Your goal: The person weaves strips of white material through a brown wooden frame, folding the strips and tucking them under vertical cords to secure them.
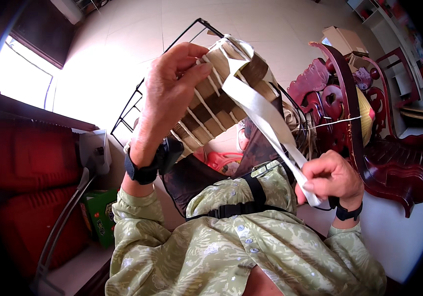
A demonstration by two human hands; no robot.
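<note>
A black wire frame (131,93) stands over my lap, part-filled with a woven panel (211,106) of beige and brown bands crossed by white cords. My left hand (174,74) is at the panel's upper left edge, thumb and fingers pinched on the weave beside a white cord. From the panel's top a flat white strip (261,111) slants down to the right, with a fold near its upper end. Low on the right, my right hand (331,177) grips the strip's lower part between thumb and fingers, and its end sticks out below them.
Carved dark-red wooden chairs (344,93) stand on the right, cardboard boxes (344,42) behind them. Loose pale strands (295,121) hang at the frame's right side. Red bins (34,163) and a green box (100,217) are on the left. Something red (221,162) lies below the panel.
</note>
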